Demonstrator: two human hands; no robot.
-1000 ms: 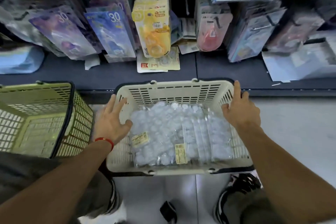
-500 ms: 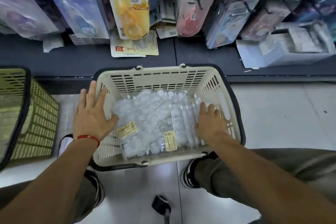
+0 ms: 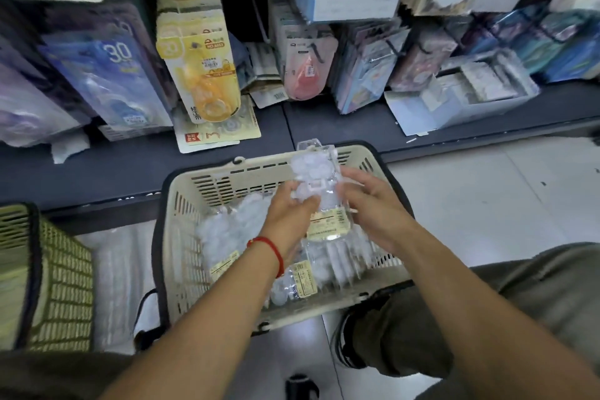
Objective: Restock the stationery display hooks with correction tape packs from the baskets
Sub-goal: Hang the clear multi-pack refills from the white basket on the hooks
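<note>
A cream plastic basket (image 3: 207, 187) stands on the floor in front of me, holding several clear packs of white correction tape (image 3: 227, 230). Above the basket I hold one clear correction tape pack (image 3: 319, 172) upright with both hands. My left hand (image 3: 290, 208), with a red cord on its wrist, grips the pack's left side. My right hand (image 3: 370, 201) grips its right side. The pack's yellow label (image 3: 328, 222) faces me at its lower end. Display hooks above carry hanging packs: yellow ones (image 3: 201, 75), pink ones (image 3: 305, 71) and blue ones (image 3: 110, 81).
A green basket (image 3: 55, 276) stands at the left on the floor. The dark bottom shelf (image 3: 130, 166) runs across behind the cream basket, with loose yellow cards (image 3: 220, 133) and a white box (image 3: 461, 97) lying on it. My knees and dark shoes flank the basket.
Both hands left the basket's sides and contents and now hold one correction tape pack lifted above the basket. The view has shifted left and closer.
</note>
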